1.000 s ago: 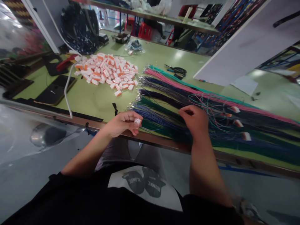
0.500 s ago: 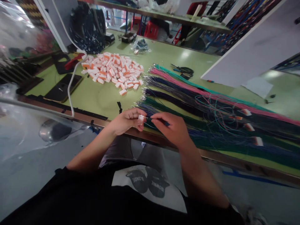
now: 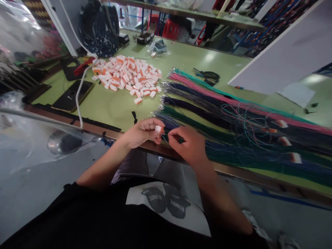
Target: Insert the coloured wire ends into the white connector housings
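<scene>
Connector point(image 3: 158, 130): long axis level, faces right toward wire point(image 3: 165, 134).
Left hand point(image 3: 141, 133): closed, pinching connector.
Right hand point(image 3: 188, 144): pinched around wire.

A long green worktable point(image 3: 114, 107) with a brown front edge fills the middle of the view. Below its near edge lies a smooth grey floor point(image 3: 31, 200). Beyond its far edge stands a second bench point(image 3: 207, 15) with red stools point(image 3: 169, 30) under it. A white panel point(image 3: 280, 58) slants over the table's right end, a white post point(image 3: 58, 29) rises at its left end, and a pale glare point(image 3: 210, 57) lies on its top.
</scene>
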Demonstrator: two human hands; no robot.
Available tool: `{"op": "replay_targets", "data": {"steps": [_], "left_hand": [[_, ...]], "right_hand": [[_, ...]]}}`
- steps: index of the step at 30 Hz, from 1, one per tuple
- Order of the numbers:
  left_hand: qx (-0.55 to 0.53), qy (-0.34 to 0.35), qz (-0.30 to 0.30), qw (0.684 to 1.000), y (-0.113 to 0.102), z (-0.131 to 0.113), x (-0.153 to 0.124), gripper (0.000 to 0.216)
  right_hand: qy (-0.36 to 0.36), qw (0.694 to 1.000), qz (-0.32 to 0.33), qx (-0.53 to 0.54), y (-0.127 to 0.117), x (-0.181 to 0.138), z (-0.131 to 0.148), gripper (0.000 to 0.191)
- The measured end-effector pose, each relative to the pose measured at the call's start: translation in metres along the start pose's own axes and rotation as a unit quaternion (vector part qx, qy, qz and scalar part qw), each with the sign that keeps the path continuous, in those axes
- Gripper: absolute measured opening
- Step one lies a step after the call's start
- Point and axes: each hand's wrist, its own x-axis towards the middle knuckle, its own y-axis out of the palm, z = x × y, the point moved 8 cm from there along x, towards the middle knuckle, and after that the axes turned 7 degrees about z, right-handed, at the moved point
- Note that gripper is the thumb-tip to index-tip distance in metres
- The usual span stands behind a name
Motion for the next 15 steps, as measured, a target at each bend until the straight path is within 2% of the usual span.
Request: {"op": "replay_targets", "data": {"steps": [15], "left_hand": [[0.018,-0.003,-0.005,1.000,-0.0006,0.0003,-0.0005,0.026]], "right_hand": [[0.020,0.999,0.013,-0.031,0.0057,0.0006,-0.0020,0.016]]}}
